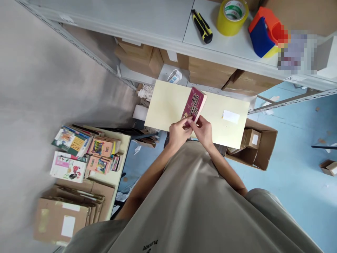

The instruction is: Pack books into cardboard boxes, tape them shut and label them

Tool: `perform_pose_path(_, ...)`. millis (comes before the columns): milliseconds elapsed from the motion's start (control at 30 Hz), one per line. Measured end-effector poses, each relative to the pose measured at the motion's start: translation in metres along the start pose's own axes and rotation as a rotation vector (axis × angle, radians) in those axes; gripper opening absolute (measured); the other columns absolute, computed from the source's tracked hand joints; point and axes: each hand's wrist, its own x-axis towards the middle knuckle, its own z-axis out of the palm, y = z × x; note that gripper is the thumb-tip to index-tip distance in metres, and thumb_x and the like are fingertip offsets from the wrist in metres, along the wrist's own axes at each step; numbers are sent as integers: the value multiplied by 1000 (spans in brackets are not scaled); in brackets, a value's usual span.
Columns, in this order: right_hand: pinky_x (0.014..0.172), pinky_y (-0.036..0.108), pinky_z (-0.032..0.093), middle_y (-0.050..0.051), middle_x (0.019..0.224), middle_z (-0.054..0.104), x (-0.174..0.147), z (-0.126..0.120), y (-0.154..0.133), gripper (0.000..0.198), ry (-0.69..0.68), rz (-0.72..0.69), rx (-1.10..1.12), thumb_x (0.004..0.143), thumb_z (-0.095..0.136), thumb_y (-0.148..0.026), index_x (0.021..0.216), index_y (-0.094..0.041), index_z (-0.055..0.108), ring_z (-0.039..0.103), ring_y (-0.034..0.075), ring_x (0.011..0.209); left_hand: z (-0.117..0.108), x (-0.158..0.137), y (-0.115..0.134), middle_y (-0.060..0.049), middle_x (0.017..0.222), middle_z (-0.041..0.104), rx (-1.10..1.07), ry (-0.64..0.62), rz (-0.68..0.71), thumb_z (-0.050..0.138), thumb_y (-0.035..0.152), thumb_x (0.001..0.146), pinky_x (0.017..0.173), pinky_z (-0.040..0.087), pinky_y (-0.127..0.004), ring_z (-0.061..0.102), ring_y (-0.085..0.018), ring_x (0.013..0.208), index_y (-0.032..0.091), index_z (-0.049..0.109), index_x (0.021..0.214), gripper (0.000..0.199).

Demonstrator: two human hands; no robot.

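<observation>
A small thick maroon book (194,102) with large dark characters on its cover is held above the pale yellow table (164,105), tilted, its pale side facing right. My left hand (179,133) grips the lower left edge, fingers lying over the cover's bottom. On the lower right corner, my right hand (202,131) pinches the same book, its thumb near the left fingertips. Both hands are closed, and the fingers beneath the book are hidden. To the right of my right hand, a white label (231,116) lies flat on the table.
On the shelf (163,21) ahead lie a yellow-black box cutter (202,27), a tape roll (232,17) and an orange-blue tape dispenser (267,31). An open carton (267,149) stands right of the table. Stacked books (72,140) and flattened cardboard (61,219) are at left.
</observation>
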Motion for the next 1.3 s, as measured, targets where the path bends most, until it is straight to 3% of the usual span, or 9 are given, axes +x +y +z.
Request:
perform_pose_path(133,99,51,73,7,111,92,10,-29,4,65,-87,41,176,94,85,-87,120,-28,89,86,33,105,-31,13,-14,-14,124,93,-155,-146,-28,101,70,87,100,74,-44,89,-34,113,22,95,124,61)
perform_pose_path(300,106,55,75,5,117,93,9,-52,2,63,-208,132,326,88,96,-82,125,-32,90,88,34,115,-98,35,-30,-13,113,93,-194,114,-70,100,72,85,82,71,-35,88,-26,92,21,93,113,59)
perform_pose_path(367,109,55,75,5,124,93,8,-53,2,62,-220,131,347,87,97,-82,124,-32,91,88,33,119,-109,33,-30,-14,121,93,-246,81,-97,100,73,85,85,71,-35,89,-26,98,21,92,120,63)
perform_pose_path(500,111,56,75,6,124,93,9,-51,4,59,-242,121,373,89,97,-81,121,-32,91,88,33,121,-92,21,-27,-16,123,92,-349,-120,-142,104,74,81,97,72,-41,88,-30,108,19,91,119,68)
perform_pose_path(633,111,57,75,5,122,93,12,-52,2,58,-282,110,361,88,97,-81,118,-32,91,88,33,121,-73,17,-28,-14,118,92,-358,-56,-100,110,69,75,104,71,-46,86,-31,109,18,91,110,65)
perform_pose_path(833,125,63,67,4,123,94,20,-55,-6,57,-272,-2,275,84,101,-82,112,-33,93,84,37,135,-90,17,-21,-10,114,92,-258,-3,26,111,67,75,107,69,-48,86,-31,110,21,90,108,60)
perform_pose_path(967,143,72,50,-1,141,90,25,-58,-15,40,-306,-121,228,81,106,-75,103,-43,96,66,38,165,-103,16,-9,-10,114,92,-139,44,236,104,71,85,127,61,-58,83,-35,130,28,92,96,46)
perform_pose_path(1067,144,78,46,-4,144,88,25,-60,-22,28,-338,-157,224,86,105,-70,100,-48,96,54,37,175,-105,17,-2,-9,111,92,-113,55,333,100,70,92,134,56,-64,80,-36,140,32,92,91,39)
perform_pose_path(1300,139,69,56,2,142,90,20,-66,-21,43,-324,-144,167,89,102,-71,121,-42,96,77,39,150,-103,17,-5,-11,118,92,-199,32,203,105,62,88,123,64,-53,86,-34,125,26,91,115,47)
